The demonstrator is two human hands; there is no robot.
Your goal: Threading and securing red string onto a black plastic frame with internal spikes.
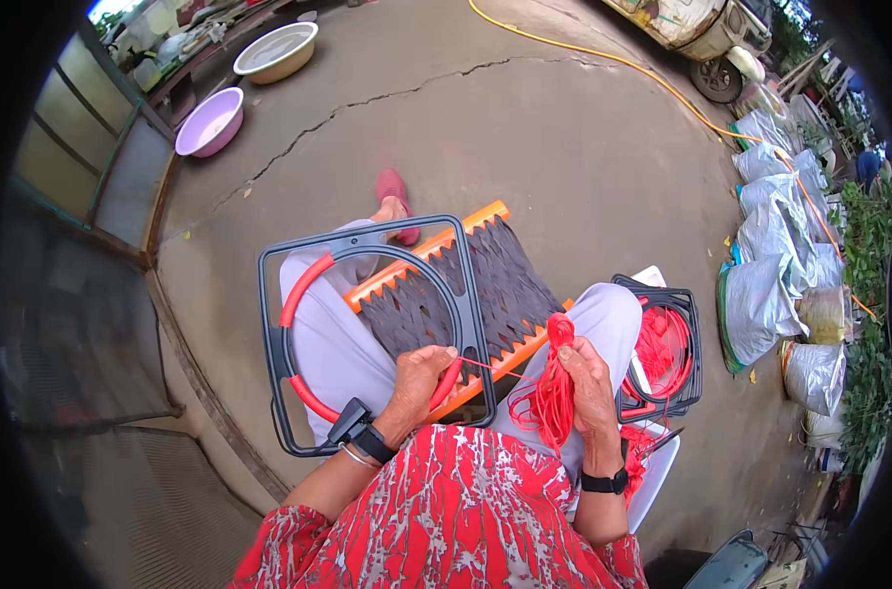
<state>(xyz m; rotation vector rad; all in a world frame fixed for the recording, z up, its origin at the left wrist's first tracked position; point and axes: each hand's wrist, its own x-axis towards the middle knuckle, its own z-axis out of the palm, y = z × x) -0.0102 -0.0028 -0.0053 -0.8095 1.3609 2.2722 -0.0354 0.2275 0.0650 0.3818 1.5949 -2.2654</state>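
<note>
A black square plastic frame (266,324) with a round ring inside lies across my left thigh. Red wrapping (309,287) covers stretches of that ring. My left hand (424,381) is closed at the ring's lower right, on a red-wrapped stretch, thumb and fingers pinched together. From there a thin strand of red cord (497,369) runs right to a looped bundle of red cord (556,393). Above my right thigh, my right hand (591,385) is closed round the bundle, whose loops hang below the fingers.
An orange-framed folding stool (406,263) with grey webbing stands between my legs. At right, more black frames (696,344) holding red cord are stacked by a white bin (660,469). Silvery sacks (766,236) line the right. Basins (210,123) stand far left; a yellow hose (603,53) crosses the floor.
</note>
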